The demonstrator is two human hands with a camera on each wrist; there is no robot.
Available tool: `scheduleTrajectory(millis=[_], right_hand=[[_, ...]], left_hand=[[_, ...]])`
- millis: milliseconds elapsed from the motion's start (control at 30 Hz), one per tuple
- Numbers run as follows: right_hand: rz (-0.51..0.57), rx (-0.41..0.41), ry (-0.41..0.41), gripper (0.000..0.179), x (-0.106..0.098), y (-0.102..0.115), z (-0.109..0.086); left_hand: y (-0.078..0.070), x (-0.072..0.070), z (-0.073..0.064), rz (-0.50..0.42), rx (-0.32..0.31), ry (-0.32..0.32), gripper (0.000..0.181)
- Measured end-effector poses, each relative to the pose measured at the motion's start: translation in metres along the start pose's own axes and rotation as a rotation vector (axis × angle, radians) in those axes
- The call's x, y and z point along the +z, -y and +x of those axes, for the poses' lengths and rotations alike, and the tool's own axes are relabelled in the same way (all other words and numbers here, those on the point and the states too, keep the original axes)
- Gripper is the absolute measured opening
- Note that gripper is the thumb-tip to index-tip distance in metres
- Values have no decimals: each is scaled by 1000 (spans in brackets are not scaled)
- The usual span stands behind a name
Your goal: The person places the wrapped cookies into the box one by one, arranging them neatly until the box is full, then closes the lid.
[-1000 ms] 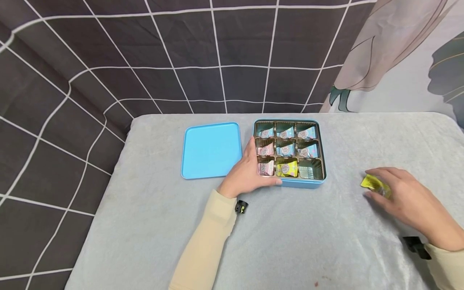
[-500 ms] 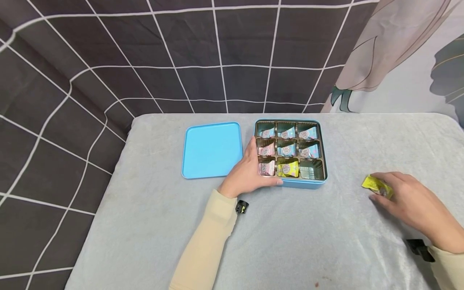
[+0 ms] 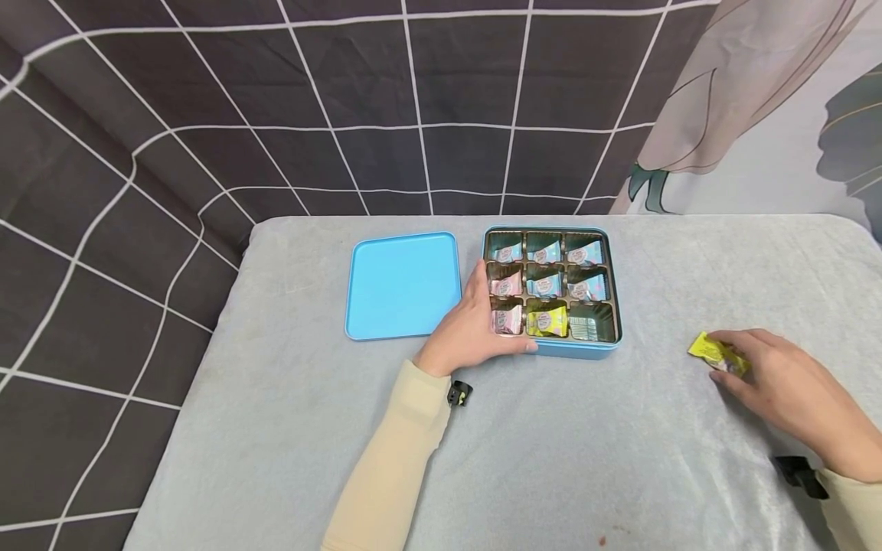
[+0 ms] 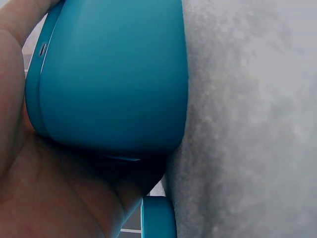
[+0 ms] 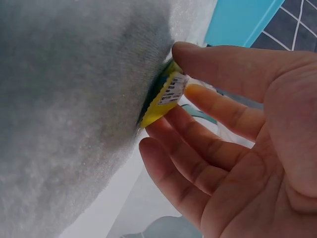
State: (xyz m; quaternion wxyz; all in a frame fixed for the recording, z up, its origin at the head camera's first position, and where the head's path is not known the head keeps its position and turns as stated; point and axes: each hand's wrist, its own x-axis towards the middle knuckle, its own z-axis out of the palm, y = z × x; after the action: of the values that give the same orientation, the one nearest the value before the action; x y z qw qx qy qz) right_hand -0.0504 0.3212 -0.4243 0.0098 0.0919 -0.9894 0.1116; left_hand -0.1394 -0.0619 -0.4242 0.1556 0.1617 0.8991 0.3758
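My left hand (image 3: 465,325) holds the near-left corner of a blue tin (image 3: 575,350), thumb along the front side, fingers along the left side. In the left wrist view the tin's blue wall (image 4: 116,79) fills the space beside the palm. Inside, a divided tray carries wrapped candies in blue, pink and yellow, one (image 3: 547,321) yellow in the front middle compartment. The front right compartment (image 3: 591,321) holds no candy. Out to the right, my right hand (image 3: 792,386) is spread loosely around another yellow-wrapped candy (image 3: 717,353) lying on the cloth. The right wrist view shows fingers apart around this candy (image 5: 166,96).
A blue lid (image 3: 403,287) lies left of the tin, close to my left wrist. Grey cloth (image 3: 551,451) covers the table. Dark checked fabric (image 3: 462,92) hangs behind and to the left, with a patterned curtain (image 3: 744,99) at the back right.
My right hand has drawn slightly right, with the thumb backing off, so more of the yellow candy shows. The candy stays nearly in place. My left hand and the tin have not moved.
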Motion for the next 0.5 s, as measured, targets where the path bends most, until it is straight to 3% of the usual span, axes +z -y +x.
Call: scheduleTrajectory(millis=[500], right_hand=[[3,24,7,44,0,3,1]], left_hand=[[0,0,0,7,0,3,142]])
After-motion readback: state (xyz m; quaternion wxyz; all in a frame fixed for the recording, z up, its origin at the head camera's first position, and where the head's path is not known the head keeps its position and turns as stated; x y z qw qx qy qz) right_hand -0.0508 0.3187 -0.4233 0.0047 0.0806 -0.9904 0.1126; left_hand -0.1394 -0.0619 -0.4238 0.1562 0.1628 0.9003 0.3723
